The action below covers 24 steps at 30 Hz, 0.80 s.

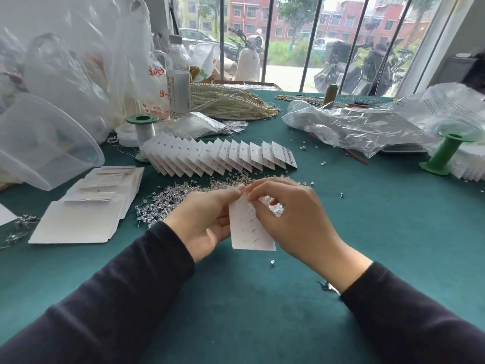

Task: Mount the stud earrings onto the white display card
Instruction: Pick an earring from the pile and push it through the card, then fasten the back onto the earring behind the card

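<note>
A white display card (249, 228) is held above the green table, its back toward me, with several stud posts poking through it. My left hand (203, 218) grips the card's left edge, thumb at the top corner. My right hand (291, 214) pinches at the card's top right, and several shiny stud earrings (275, 207) show inside its curled fingers. A loose pile of stud earrings (168, 199) lies on the cloth just beyond my hands.
A fanned row of filled cards (220, 156) lies behind the pile. Blank cards (86, 214) are stacked at left beside a clear plastic bowl (39, 143). Green spools (443, 156), plastic bags (367, 124), pearl strands (231, 101) and a bottle (178, 74) crowd the back. One stray stud (272, 264) lies near my right wrist.
</note>
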Each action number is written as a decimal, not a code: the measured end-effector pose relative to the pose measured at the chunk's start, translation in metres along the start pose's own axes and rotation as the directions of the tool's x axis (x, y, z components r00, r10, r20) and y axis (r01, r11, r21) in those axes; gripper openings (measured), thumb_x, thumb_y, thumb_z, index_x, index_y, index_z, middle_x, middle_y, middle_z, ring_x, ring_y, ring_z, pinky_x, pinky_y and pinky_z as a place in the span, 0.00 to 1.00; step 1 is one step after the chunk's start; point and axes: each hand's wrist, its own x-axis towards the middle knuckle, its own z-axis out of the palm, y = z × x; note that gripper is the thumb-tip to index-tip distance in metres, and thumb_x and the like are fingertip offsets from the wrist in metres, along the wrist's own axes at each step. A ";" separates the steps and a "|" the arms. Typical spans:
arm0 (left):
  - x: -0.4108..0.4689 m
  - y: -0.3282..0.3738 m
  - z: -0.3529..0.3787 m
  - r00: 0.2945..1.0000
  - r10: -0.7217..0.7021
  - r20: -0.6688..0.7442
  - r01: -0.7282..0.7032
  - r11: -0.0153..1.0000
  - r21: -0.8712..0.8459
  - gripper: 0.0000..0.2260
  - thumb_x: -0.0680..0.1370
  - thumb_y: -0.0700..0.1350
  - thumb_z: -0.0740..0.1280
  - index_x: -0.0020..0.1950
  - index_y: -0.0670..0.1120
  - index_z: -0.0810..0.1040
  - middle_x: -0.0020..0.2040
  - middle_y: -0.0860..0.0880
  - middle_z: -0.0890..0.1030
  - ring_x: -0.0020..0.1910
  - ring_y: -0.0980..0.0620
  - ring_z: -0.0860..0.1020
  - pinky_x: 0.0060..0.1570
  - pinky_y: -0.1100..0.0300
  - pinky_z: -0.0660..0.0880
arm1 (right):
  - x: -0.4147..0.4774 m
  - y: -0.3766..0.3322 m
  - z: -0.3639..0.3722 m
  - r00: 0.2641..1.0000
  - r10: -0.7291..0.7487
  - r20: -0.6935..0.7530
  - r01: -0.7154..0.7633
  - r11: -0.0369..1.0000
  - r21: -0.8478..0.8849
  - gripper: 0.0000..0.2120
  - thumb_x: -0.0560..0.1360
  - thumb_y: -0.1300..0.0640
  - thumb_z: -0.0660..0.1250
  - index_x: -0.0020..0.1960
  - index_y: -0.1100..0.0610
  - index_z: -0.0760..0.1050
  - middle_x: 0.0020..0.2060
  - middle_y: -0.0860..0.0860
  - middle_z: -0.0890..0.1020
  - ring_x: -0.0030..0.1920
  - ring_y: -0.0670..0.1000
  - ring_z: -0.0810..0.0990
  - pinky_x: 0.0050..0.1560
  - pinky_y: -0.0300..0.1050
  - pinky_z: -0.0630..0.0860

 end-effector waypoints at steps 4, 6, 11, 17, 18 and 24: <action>0.004 0.000 -0.003 0.984 0.078 -0.161 -0.074 0.997 0.033 0.04 0.76 0.38 0.63 0.46 0.38 0.77 0.40 0.43 0.82 0.33 0.50 0.82 0.28 0.57 0.78 | 0.003 0.004 -0.003 0.969 0.248 -0.013 -0.240 0.949 0.206 0.09 0.69 0.64 0.65 0.41 0.51 0.79 0.43 0.40 0.81 0.45 0.42 0.79 0.45 0.34 0.74; 0.007 0.003 -0.005 0.957 0.162 -0.243 -0.149 0.986 0.068 0.04 0.76 0.39 0.63 0.49 0.40 0.75 0.43 0.44 0.80 0.39 0.48 0.81 0.31 0.55 0.77 | 0.007 0.014 -0.011 0.918 0.393 -0.051 -0.379 0.907 0.182 0.10 0.69 0.63 0.64 0.39 0.50 0.78 0.39 0.42 0.81 0.37 0.44 0.79 0.34 0.32 0.72; 0.007 0.011 -0.010 0.949 0.151 -0.275 -0.170 0.984 -0.046 0.04 0.77 0.38 0.61 0.43 0.43 0.73 0.39 0.46 0.78 0.37 0.50 0.78 0.32 0.55 0.75 | 0.014 0.035 -0.034 0.791 0.565 0.234 -0.579 0.815 -0.012 0.08 0.68 0.64 0.64 0.36 0.53 0.78 0.28 0.48 0.77 0.29 0.47 0.72 0.29 0.34 0.67; 0.005 0.013 -0.012 0.972 0.115 -0.205 -0.137 0.986 -0.098 0.03 0.74 0.37 0.64 0.44 0.44 0.75 0.41 0.45 0.78 0.40 0.48 0.78 0.36 0.52 0.77 | 0.015 0.031 -0.048 0.756 0.498 0.426 -0.497 0.859 -0.121 0.04 0.65 0.57 0.73 0.34 0.57 0.80 0.25 0.47 0.76 0.27 0.44 0.71 0.30 0.37 0.68; 0.005 0.012 -0.012 0.971 0.116 -0.207 -0.136 0.987 -0.086 0.03 0.74 0.37 0.64 0.44 0.43 0.75 0.42 0.45 0.79 0.41 0.47 0.79 0.35 0.52 0.77 | 0.014 0.029 -0.046 0.754 0.479 0.449 -0.461 0.873 -0.157 0.04 0.64 0.56 0.73 0.33 0.57 0.80 0.25 0.47 0.76 0.26 0.44 0.71 0.30 0.36 0.68; 0.004 0.008 -0.010 0.981 0.085 -0.177 -0.078 0.996 0.047 0.06 0.73 0.36 0.64 0.49 0.41 0.74 0.40 0.44 0.81 0.36 0.49 0.81 0.26 0.58 0.78 | 0.009 0.025 -0.036 0.818 0.384 0.428 -0.248 0.907 -0.341 0.04 0.66 0.61 0.67 0.34 0.55 0.79 0.28 0.43 0.75 0.31 0.39 0.72 0.29 0.29 0.66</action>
